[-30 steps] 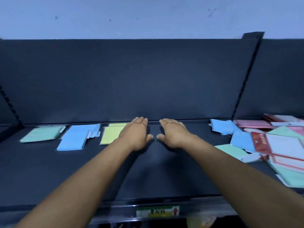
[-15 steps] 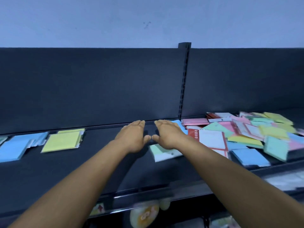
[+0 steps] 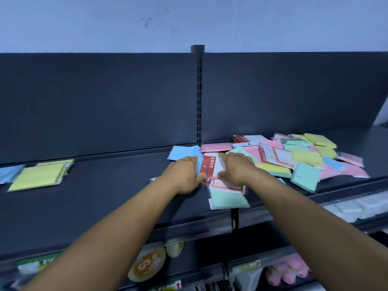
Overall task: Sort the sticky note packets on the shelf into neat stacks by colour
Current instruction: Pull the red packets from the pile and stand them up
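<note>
Lower shelf: below the front rail, blurred goods in packets, I cannot tell what they are
Left hand (image 3: 184, 175): lies palm down at the left edge of the pile, fingers forward, thumb touching the red-header packet (image 3: 207, 167); it seems only to press and not to clench, but a real grasp I cannot tell
Right hand (image 3: 236, 170): lies flat on the same white and red packets, fingers stretched, holding nothing closed
Mint packet (image 3: 227, 199): nearest to the front edge, partly under the red-bordered one
Mixed pile (image 3: 304, 158): pink, yellow, mint and blue sticky note packets, on the right part of the shelf (image 3: 117, 198), overlapping without order
Yellow stack (image 3: 39, 175): well apart on the left, beside a blue stack (image 3: 9, 173) cut by the frame edge
Step advice: I judge it best to take only the top packet, pinch it at its edge, and not drag its neighbours
Change: half a second ago both hands were over bare shelf just left of the pile; now they rest on it, and the view has turned to the right
</note>
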